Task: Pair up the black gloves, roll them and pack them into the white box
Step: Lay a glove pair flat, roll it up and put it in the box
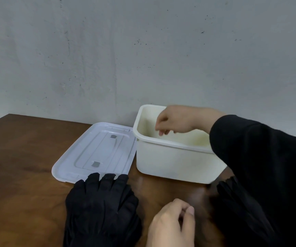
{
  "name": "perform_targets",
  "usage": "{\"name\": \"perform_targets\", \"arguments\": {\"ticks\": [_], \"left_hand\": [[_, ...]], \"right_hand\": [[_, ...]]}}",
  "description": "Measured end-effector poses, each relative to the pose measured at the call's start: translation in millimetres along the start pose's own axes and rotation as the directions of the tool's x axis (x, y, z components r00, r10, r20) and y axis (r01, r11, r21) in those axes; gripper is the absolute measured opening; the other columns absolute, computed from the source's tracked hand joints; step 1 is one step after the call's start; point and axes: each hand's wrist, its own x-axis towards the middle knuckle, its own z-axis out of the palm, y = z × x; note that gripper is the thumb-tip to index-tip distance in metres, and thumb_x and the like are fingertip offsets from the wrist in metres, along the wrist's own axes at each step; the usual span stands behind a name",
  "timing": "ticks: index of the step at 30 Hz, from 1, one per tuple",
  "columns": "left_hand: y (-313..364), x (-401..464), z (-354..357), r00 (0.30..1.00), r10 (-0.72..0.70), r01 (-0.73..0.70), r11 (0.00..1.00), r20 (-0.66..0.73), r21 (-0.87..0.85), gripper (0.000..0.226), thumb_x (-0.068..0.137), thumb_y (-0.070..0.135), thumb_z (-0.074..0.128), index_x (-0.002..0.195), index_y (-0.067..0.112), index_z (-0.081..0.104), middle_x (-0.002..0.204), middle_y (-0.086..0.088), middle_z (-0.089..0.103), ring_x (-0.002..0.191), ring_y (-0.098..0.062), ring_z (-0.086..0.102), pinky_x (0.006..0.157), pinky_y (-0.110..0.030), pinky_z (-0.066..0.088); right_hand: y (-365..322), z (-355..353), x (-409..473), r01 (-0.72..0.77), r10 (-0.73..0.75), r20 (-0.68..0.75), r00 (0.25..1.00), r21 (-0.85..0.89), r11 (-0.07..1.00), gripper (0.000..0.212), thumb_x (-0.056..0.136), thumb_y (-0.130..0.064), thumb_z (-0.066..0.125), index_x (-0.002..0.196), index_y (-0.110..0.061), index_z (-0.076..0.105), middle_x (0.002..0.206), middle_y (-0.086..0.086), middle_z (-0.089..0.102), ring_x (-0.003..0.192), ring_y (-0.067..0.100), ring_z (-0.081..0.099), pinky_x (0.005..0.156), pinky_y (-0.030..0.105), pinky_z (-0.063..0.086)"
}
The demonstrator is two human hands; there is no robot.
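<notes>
The brown table (19,166) has bare room at its left. The white box (175,163) stands open near the wall, its lid (97,152) flat just beside it. Black gloves (100,207) lie stacked, fingertips overlapping the lid's near edge. The right hand (177,120) hangs over the box, fingers down, empty — its sleeve (259,175) hides the box's right end. The left hand (172,225), loosely curled and empty, is cut off below.

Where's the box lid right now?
In the head view the lid lies flat on the wooden table, left of the white box and almost against it. The fingertips of the black gloves overlap its near edge.
</notes>
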Motion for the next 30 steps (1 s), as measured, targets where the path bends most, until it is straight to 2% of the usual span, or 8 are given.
{"name": "perform_targets", "arguments": {"ticks": [2,4,8,15,19,22,25,30], "left_hand": [[1.4,-1.8,-1.9,1.000,-0.022,0.022,0.999,-0.001,-0.032,0.018,0.096,0.046,0.051,0.087,0.032,0.059,0.079,0.015,0.060,0.071,0.000,0.055,0.066,-0.010,0.043],[2.4,-3.4,-3.6,0.999,-0.034,0.035,0.997,0.019,-0.068,0.022,0.098,0.047,0.048,0.088,0.033,0.060,0.081,0.012,0.064,0.076,-0.003,0.059,0.070,-0.016,0.048],[5.7,-9.0,-6.5,1.000,0.022,-0.020,0.988,0.008,-0.154,0.043,0.101,0.049,0.037,0.077,0.022,0.061,0.077,0.004,0.065,0.071,-0.007,0.060,0.072,-0.033,0.050],[15.4,-23.6,-7.2,0.997,0.055,-0.037,0.950,0.048,-0.311,0.049,0.101,0.048,0.034,0.073,0.023,0.065,0.069,0.001,0.066,0.065,-0.005,0.061,0.060,-0.022,0.048],[13.4,-32.0,-4.6,0.980,0.117,-0.109,0.992,0.163,-0.058,0.036,0.100,0.050,0.043,0.075,0.028,0.057,0.071,0.000,0.063,0.066,-0.011,0.060,0.064,-0.027,0.052],[12.4,-33.5,-4.6,0.976,0.125,-0.128,0.992,0.180,0.005,0.036,0.099,0.051,0.043,0.075,0.028,0.058,0.074,0.001,0.066,0.070,-0.011,0.061,0.067,-0.031,0.054],[12.5,-32.6,-6.8,0.971,0.136,-0.144,0.989,0.196,0.027,0.037,0.099,0.050,0.042,0.078,0.026,0.061,0.075,0.002,0.067,0.071,-0.012,0.061,0.072,-0.036,0.056],[13.4,-36.0,-8.3,0.956,0.148,-0.173,0.982,0.251,0.081,0.035,0.100,0.052,0.041,0.083,0.029,0.063,0.077,0.004,0.067,0.074,-0.009,0.062,0.075,-0.035,0.056]], "right_hand": [[-6.7,-4.1,-26.1,0.078,-0.062,-0.307,0.950,0.039,0.996,0.020,0.097,-0.025,0.053,0.090,-0.020,0.072,0.085,-0.011,0.074,0.083,0.011,0.070,0.082,0.038,0.058],[-14.7,1.4,-62.8,0.197,-0.051,-0.593,0.803,0.185,0.963,0.018,0.095,-0.024,0.053,0.088,-0.023,0.070,0.078,-0.011,0.073,0.077,0.015,0.069,0.076,0.042,0.057],[-34.4,63.8,-149.2,0.332,0.013,-0.795,0.606,0.268,0.905,0.018,0.097,-0.018,0.057,0.085,-0.028,0.066,0.081,-0.015,0.068,0.078,0.003,0.063,0.070,0.017,0.049],[-27.4,169.0,-232.2,0.110,0.156,-0.583,0.797,0.395,0.912,0.037,0.103,-0.025,0.047,0.134,-0.042,0.055,0.123,-0.030,0.060,0.117,-0.014,0.052,0.101,0.013,0.044],[16.2,145.5,-279.1,-0.092,0.164,-0.658,0.735,0.143,0.985,0.033,0.098,-0.026,0.055,0.128,-0.039,0.062,0.122,-0.028,0.060,0.115,-0.009,0.054,0.101,0.015,0.044],[57.6,127.5,-308.2,-0.251,0.232,-0.353,0.906,-0.009,0.968,0.033,0.096,-0.044,0.054,0.128,-0.050,0.054,0.126,-0.036,0.051,0.105,-0.016,0.051,0.087,0.005,0.041],[84.0,121.4,-325.5,-0.279,0.276,-0.089,0.957,-0.018,0.960,0.035,0.093,-0.053,0.057,0.126,-0.061,0.050,0.133,-0.050,0.035,0.104,-0.017,0.052,0.087,0.007,0.043],[85.2,127.3,-326.3,-0.258,0.271,-0.286,0.919,0.080,0.963,0.015,0.093,-0.044,0.061,0.102,-0.055,0.067,0.120,-0.044,0.053,0.113,-0.020,0.048,0.089,0.005,0.037]]}}
